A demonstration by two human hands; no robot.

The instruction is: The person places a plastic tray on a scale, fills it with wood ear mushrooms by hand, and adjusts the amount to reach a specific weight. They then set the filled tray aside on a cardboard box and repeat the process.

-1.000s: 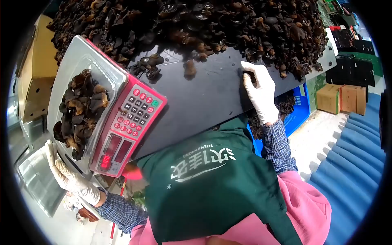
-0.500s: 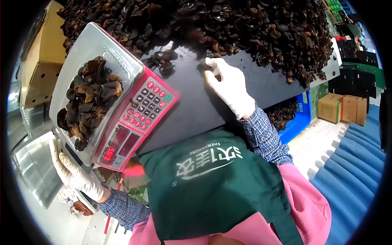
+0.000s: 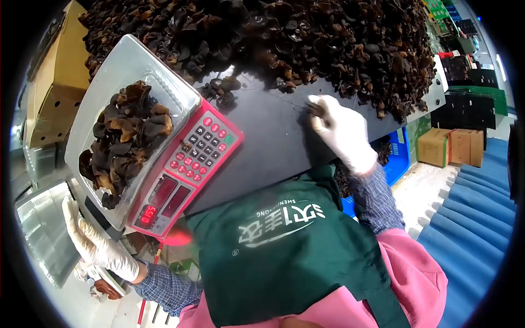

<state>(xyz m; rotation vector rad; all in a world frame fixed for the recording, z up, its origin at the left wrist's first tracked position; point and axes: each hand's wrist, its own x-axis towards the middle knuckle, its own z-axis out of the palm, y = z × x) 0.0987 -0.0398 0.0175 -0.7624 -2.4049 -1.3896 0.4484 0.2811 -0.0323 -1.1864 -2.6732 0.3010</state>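
Note:
My right hand (image 3: 344,131), in a white glove, is over the dark tabletop (image 3: 268,131). Its thumb and fingers pinch a small dark piece of wood ear mushroom (image 3: 315,110). My left hand (image 3: 101,249), gloved too, has its fingers stretched out beside the clear plastic trays (image 3: 46,232) at the left. Between the hands stands a red scale (image 3: 188,164) with lit red digits. On its pan rests a clear plastic tray (image 3: 156,76), where a clump of wood ear mushrooms (image 3: 128,131) lies.
A large heap of wood ear mushrooms (image 3: 306,38) spreads along the table's far side, with a small cluster (image 3: 220,90) near the scale. A blue crate (image 3: 401,158) stands below the right edge. Cardboard boxes (image 3: 451,146) sit further right; a tall carton (image 3: 57,82) stands left.
My right hand has moved right and slightly down, away from the small cluster; a dark piece now shows between its fingers. My left hand stays by the trays. The view has shifted a little.

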